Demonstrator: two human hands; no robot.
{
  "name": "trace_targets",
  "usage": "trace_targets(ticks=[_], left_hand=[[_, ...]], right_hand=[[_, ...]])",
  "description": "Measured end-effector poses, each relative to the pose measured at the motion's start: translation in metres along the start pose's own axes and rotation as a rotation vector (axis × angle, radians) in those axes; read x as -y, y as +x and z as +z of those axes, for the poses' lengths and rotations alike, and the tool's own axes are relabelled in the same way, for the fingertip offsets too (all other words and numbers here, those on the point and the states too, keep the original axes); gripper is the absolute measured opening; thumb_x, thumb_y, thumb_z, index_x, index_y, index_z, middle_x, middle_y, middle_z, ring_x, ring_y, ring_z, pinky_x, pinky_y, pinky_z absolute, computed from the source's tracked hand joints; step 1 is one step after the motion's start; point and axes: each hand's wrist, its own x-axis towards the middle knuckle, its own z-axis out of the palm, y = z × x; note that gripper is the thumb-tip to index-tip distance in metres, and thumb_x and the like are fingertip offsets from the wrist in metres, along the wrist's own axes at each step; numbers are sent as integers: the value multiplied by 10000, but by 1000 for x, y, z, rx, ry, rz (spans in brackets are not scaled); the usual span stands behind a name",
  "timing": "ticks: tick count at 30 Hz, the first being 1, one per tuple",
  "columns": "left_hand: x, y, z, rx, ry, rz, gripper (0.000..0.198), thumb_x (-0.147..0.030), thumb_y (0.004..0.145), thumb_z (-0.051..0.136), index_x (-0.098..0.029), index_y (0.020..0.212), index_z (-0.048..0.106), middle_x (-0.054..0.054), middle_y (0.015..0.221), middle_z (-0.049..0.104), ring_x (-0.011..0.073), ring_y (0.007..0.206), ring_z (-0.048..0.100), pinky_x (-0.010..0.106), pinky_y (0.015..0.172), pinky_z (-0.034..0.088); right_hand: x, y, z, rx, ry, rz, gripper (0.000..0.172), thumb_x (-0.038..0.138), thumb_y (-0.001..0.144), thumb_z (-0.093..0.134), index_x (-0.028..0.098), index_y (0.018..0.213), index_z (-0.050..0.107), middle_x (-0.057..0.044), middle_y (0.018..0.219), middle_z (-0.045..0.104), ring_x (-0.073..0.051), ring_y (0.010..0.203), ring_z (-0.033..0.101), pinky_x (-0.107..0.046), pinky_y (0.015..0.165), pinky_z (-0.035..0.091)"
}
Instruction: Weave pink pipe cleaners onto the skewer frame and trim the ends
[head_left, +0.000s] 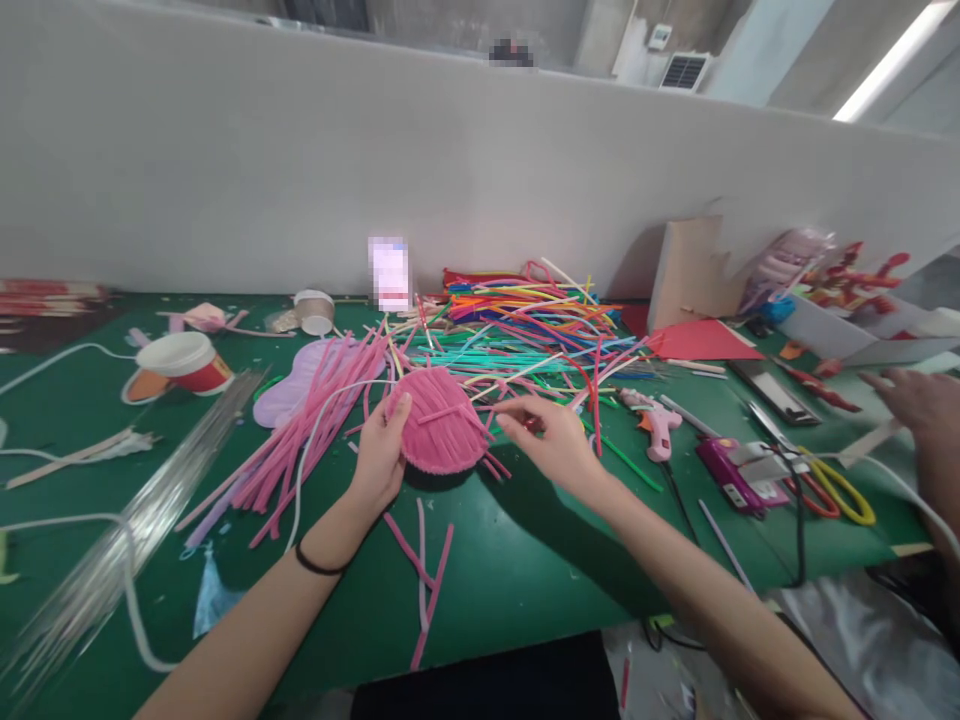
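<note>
A paper cup [184, 362] and a bundle of clear strands [161, 485] line the left of the green tabletop [517, 570], beside a spread of pink fuzzy stems [315, 430]. At center, the left hand [379, 455] grips a round pink piece [446, 425] by its left edge, thumb on the face, a short stem lying across it. The work appears to be fitting or adjusting stems; the next move would call for a steady left grip and a fine pinch at the rim. The right hand [559, 440], fingertips nearly together, hovers just beside the piece's right edge; whether it holds a stem cannot be told. Bare surface opens below it toward the near edge. Farther right, a glue gun [661, 430], scissors [772, 424] and another person's hand [911, 400] narrow the room.
</note>
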Motion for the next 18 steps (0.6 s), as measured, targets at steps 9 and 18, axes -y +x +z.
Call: trace_targets(ticks=[9,18], left_hand=[[-2,-2,2,-30,26,15,414,-339,697,797,-140,1044,692,93,1002,737,244,945,689,359,868,541],[-3,-1,3,-175,-5,117,360,-327,712,774,-171,1023,681,73,1026,730,224,949,687,360,886,535]], right_hand=[[-24,1,27,94,-193,-13,145,313,821,667,193,884,719,9,630,597,-133,587,531,-246,567,357],[-11,-22,46,27,-68,-28,127,217,835,620,202,929,703,-20,773,645,-139,676,579,-255,641,439]])
